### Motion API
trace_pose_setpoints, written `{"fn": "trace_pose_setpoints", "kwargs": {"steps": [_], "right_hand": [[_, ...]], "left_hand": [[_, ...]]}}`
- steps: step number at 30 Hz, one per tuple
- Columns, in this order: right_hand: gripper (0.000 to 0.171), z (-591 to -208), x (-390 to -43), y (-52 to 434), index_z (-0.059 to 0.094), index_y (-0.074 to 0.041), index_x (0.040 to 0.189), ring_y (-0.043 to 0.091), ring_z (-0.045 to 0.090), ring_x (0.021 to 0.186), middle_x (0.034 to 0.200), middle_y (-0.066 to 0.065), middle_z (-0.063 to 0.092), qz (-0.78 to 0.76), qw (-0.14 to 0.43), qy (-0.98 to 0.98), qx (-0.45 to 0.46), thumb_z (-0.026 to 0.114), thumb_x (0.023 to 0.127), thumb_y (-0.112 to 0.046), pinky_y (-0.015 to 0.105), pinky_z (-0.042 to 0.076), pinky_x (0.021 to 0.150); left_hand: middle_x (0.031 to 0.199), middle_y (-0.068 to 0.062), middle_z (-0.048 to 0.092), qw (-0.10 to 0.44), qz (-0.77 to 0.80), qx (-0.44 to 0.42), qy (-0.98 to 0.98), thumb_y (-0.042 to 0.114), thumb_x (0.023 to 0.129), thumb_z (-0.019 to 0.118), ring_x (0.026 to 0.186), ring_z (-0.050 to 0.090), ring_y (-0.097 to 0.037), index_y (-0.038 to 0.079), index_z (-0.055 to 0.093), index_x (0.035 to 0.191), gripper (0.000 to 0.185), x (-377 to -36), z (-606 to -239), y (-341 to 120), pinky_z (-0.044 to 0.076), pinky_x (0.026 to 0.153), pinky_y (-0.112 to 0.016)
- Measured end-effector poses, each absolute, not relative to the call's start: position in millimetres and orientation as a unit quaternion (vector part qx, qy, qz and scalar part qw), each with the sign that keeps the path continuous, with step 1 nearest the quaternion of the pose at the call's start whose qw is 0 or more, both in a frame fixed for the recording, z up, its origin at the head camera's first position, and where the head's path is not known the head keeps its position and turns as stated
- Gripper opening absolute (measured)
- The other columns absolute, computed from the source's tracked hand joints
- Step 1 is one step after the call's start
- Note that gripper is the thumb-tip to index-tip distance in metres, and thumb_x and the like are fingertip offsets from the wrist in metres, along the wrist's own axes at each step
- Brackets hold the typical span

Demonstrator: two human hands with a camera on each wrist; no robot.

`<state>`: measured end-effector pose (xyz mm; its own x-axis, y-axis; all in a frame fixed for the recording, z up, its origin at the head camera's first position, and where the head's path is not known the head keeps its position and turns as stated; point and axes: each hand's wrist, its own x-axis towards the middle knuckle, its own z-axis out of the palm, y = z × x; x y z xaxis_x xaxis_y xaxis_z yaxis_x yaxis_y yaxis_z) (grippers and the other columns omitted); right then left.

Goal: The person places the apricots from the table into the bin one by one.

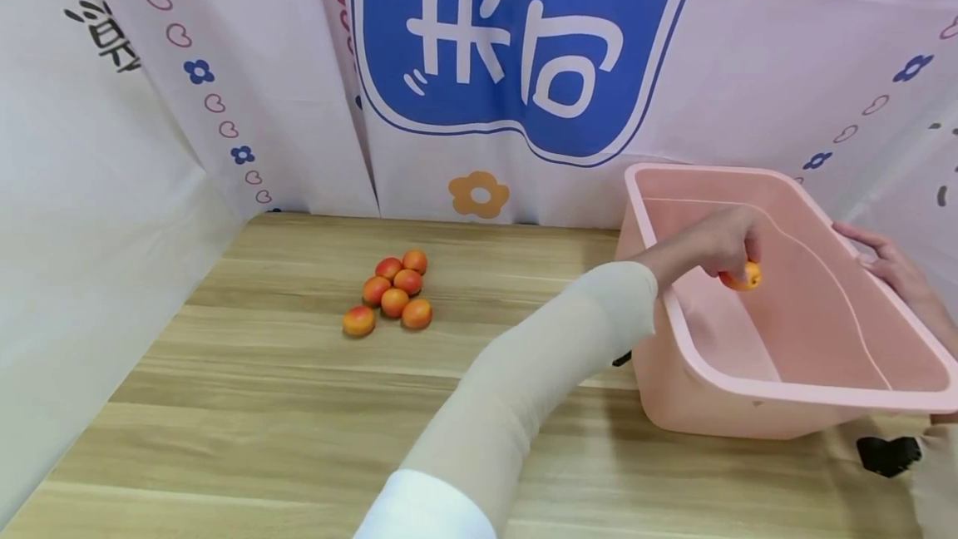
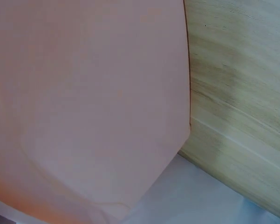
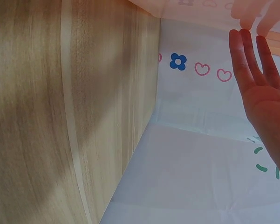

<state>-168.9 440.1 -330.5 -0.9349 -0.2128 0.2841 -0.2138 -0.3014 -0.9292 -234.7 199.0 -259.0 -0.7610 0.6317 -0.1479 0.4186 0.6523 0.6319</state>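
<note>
Head view: my left hand (image 1: 722,244) pinches an apricot (image 1: 743,277) inside the tilted pink bin (image 1: 786,393); my right hand (image 1: 891,264), fingers straight, rests on the bin's far rim.

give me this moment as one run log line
left hand: holds orange fruit inside pink tub | right hand: flat on tub's far rim | six fruits: clustered on table

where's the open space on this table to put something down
Bare wood lies left of and in front of the fruit cluster, and between it and the pink bin. The right end is crowded: bin, left hand holding a fruit, right hand.
</note>
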Motion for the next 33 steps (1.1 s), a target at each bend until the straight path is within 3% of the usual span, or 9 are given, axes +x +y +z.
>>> {"fn": "trace_pose_setpoints", "kwargs": {"steps": [7, 12, 20, 27, 33], "right_hand": [[0.064, -333.1, -170.7, 439.8, 0.065, -0.015, 0.138, 0.008, 0.071, 0.089, 0.121, -0.001, 0.073, 0.787, 0.006, -0.588, 0.185, 0.016, 0.105, 0.011, 0.017, 0.058, 0.070], [0.065, -335.9, -173.1, 440.5, 0.063, -0.007, 0.139, 0.012, 0.073, 0.088, 0.117, 0.008, 0.074, 0.813, -0.005, -0.542, 0.212, 0.013, 0.103, 0.013, 0.019, 0.059, 0.070], [0.065, -336.1, -174.5, 439.7, 0.064, -0.009, 0.139, 0.011, 0.072, 0.088, 0.119, 0.006, 0.074, 0.808, 0.001, -0.552, 0.205, 0.014, 0.104, 0.012, 0.019, 0.059, 0.070], [0.067, -335.1, -174.4, 440.4, 0.064, -0.013, 0.140, 0.008, 0.071, 0.087, 0.117, 0.002, 0.074, 0.796, -0.006, -0.566, 0.216, 0.014, 0.104, 0.013, 0.017, 0.058, 0.070], [0.061, -331.6, -164.9, 434.5, 0.064, -0.022, 0.138, 0.004, 0.067, 0.092, 0.119, -0.007, 0.070, 0.771, 0.028, -0.620, 0.145, 0.021, 0.106, 0.007, 0.015, 0.057, 0.070]], "left_hand": [[0.089, 0.003, 0.065, 0.221, 0.283, 0.242, 0.901, 0.006, 0.090, 0.079, 0.064, 0.065, -0.011, 0.012, 0.077, 0.101, 0.013, -233.3, -261.1, 201.7, 0.058, 0.061, -0.019], [0.088, 0.004, 0.064, 0.223, 0.242, 0.252, 0.910, 0.006, 0.089, 0.080, 0.060, 0.049, -0.010, 0.013, 0.077, 0.105, 0.017, -235.8, -264.9, 204.3, 0.043, 0.051, -0.017], [0.111, 0.009, 0.072, 0.186, 0.170, 0.325, 0.912, 0.011, 0.090, 0.081, 0.087, 0.059, -0.005, 0.014, 0.076, 0.117, 0.028, -239.5, -260.7, 202.6, 0.047, 0.070, -0.009], [0.114, 0.002, 0.070, 0.190, 0.217, 0.374, 0.881, 0.009, 0.092, 0.078, 0.088, 0.058, -0.008, 0.007, 0.073, 0.119, 0.028, -239.3, -251.4, 182.8, 0.049, 0.071, -0.012], [0.112, -0.002, 0.068, 0.159, 0.238, 0.450, 0.846, 0.013, 0.098, 0.072, 0.091, 0.059, -0.009, 0.006, 0.072, 0.119, 0.022, -229.1, -241.5, 162.4, 0.051, 0.074, -0.010]]}}
